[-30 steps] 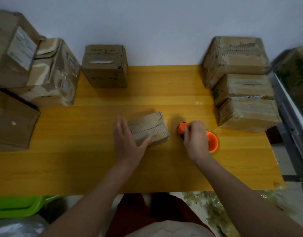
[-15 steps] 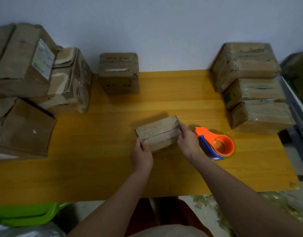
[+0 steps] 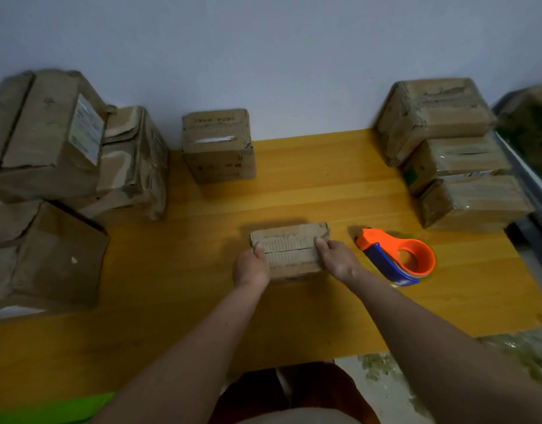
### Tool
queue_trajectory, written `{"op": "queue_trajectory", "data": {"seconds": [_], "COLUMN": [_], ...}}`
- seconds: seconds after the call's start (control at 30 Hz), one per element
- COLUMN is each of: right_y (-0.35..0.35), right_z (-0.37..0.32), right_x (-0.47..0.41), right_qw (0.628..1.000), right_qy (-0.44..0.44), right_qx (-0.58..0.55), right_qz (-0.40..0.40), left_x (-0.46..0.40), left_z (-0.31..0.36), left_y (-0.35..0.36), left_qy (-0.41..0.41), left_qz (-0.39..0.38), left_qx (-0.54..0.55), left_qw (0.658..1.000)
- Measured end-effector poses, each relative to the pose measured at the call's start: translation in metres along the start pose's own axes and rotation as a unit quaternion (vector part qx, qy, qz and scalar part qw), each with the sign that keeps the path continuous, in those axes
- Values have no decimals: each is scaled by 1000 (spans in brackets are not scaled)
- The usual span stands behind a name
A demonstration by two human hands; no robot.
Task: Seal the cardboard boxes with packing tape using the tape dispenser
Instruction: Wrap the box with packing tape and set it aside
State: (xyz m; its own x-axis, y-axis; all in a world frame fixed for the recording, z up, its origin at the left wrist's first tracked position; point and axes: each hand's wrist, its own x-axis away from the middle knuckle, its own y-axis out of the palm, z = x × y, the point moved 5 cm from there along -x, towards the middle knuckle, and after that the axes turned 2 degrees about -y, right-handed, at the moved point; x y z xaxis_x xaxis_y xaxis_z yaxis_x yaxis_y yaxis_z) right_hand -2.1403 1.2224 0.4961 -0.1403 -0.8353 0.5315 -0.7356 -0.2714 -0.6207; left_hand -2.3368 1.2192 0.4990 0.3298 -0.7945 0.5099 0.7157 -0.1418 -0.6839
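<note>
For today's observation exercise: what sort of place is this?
Probably a small parcel-packing station: brown cardboard boxes stacked along a yellow wooden table, with an orange-and-blue tape dispenser lying ready.

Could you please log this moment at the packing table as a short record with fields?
box in work: small cardboard box, mid-table
left hand: grips the box's left end
right hand: grips the box's right end
tape dispenser: orange and blue, lying on the table right of the box, untouched
left side: pile of larger boxes
right side: three stacked boxes
back: one box by the wall
surface: yellow wooden table
</note>
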Motion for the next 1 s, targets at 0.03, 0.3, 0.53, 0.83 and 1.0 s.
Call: {"op": "queue_trajectory", "data": {"seconds": [0.03, 0.3, 0.53, 0.83, 1.0], "right_y": [7, 18, 19, 22, 15], "right_z": [3, 4, -3, 4, 5], "right_x": [3, 10, 16, 10, 15], "right_qw": [1000, 993, 982, 977, 970], "right_qy": [6, 52, 97, 74, 104], "right_qx": [-14, -104, 12, -32, -64], "right_qz": [-3, 17, 162, 198, 210], "left_x": [-3, -15, -7, -3, 0], "left_z": [-1, -9, -10, -11, -6], "left_y": [-3, -3, 3, -2, -6], "left_qy": [2, 10, 13, 41, 28], "left_qz": [0, 16, 50, 113, 123], "left_qx": [-13, -3, 65, -7, -2], "left_qw": [1000, 1000, 997, 993, 992]}}
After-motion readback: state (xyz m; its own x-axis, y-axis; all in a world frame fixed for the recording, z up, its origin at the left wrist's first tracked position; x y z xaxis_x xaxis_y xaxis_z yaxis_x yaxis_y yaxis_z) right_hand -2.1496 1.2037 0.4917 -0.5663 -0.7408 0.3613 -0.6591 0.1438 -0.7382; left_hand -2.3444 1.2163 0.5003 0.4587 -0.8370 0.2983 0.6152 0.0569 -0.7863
